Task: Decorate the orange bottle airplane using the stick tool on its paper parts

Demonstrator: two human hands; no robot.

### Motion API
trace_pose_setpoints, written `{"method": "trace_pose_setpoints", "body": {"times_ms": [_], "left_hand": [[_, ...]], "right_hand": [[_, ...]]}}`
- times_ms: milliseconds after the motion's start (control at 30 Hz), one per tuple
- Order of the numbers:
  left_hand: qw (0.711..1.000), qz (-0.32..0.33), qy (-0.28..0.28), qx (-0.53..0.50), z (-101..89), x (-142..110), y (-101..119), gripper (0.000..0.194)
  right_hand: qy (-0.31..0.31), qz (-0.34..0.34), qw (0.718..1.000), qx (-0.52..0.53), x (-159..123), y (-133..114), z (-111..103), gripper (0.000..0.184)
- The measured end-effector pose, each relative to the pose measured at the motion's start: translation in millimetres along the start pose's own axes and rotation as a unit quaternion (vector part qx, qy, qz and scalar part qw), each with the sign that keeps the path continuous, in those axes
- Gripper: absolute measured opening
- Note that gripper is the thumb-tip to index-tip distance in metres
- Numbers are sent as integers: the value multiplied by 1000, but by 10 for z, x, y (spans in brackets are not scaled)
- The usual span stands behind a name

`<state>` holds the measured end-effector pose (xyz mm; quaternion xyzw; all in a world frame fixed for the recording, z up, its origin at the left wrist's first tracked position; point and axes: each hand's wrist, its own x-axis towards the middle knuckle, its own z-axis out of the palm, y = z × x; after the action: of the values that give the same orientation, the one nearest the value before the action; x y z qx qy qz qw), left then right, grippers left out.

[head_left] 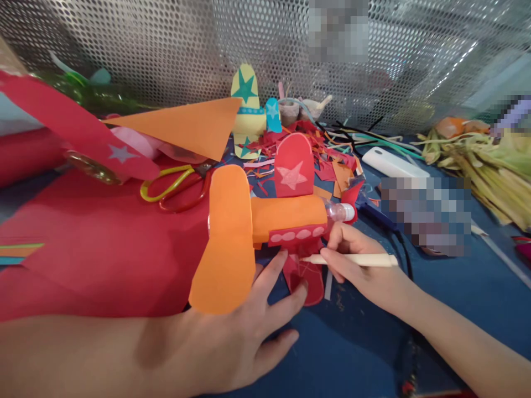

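A toy plane built round a clear bottle with a white cap (347, 211) lies on the blue table, its body (290, 213) wrapped in orange paper. Its far red wing (295, 166) bears a pale filled star; the near red wing (309, 284) shows a thin star outline. My right hand (357, 251) pinches a cream-coloured marker (365, 260), whose tip meets the near wing. With fingers spread, my left hand (261, 318) rests its fingertips on that wing. The orange paper tail piece (228, 237) covers part of my left hand.
Red paper sheets (103, 237) spread over the left side, with scissors (178, 188) with yellow and red handles on them. Behind lie paper scraps (290, 143) and a yellow toy plane (249, 119) before a perforated metal panel (174, 50). Dry husks (485, 166) lie right.
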<state>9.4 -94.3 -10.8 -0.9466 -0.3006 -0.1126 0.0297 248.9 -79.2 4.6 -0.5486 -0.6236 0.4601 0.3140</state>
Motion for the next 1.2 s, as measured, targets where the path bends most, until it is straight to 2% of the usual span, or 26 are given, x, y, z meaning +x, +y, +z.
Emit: {"method": "trace_pose_setpoints", "body": {"times_ms": [600, 1200], "left_hand": [[1000, 1, -7, -9, -18, 13, -1, 45], [1000, 0, -3, -11, -29, 23, -1, 43]], "right_hand": [[19, -11, 1000, -12, -4, -16, 5, 21], [9, -14, 1000, 12, 8, -5, -5, 21]]}}
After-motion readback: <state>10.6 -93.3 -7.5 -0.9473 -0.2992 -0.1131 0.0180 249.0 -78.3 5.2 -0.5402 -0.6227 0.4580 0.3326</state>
